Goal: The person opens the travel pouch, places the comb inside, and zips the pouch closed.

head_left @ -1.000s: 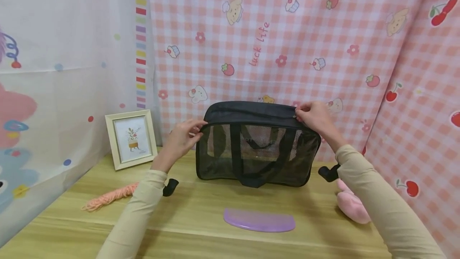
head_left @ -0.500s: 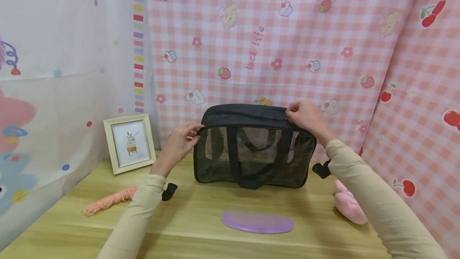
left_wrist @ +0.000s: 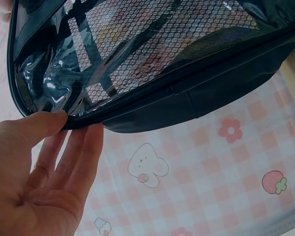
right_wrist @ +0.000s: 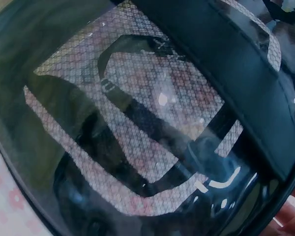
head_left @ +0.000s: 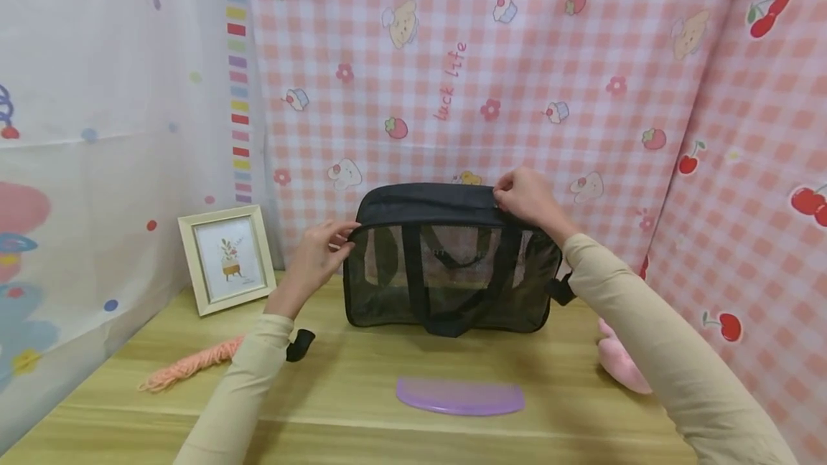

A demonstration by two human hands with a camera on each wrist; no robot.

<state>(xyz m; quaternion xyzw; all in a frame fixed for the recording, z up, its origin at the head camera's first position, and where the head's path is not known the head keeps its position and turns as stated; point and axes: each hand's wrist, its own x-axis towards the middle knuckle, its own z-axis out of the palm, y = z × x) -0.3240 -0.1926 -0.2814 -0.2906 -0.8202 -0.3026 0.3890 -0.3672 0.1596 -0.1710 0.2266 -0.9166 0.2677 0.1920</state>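
A black handbag (head_left: 381, 311) with see-through mesh-patterned sides and dark strap handles stands upright on the table. My left hand (head_left: 313, 257) pinches its upper left corner; in the left wrist view the thumb lies on the clear side and the fingers (left_wrist: 83, 152) are under the piped edge. Along the top of the bag, right of its middle, the fingertips of my right hand (head_left: 526, 198) pinch the zipper pull, which they hide. Only a sliver of the right hand (right_wrist: 287, 216) shows at the right wrist view's lower corner, behind the bag's edge.
A purple comb (head_left: 460, 397) lies in front of the bag on the wooden table (head_left: 362, 393). At left are a framed picture (head_left: 226, 260) and a peach yarn bundle (head_left: 190, 364). A pink soft-looking object (head_left: 620, 364) sits beside the right forearm. Patterned cloths hang behind and at both sides.
My right hand has slid left along the bag's top with the zipper pull. The left hand keeps its hold on the corner. The whole view has shifted slightly.
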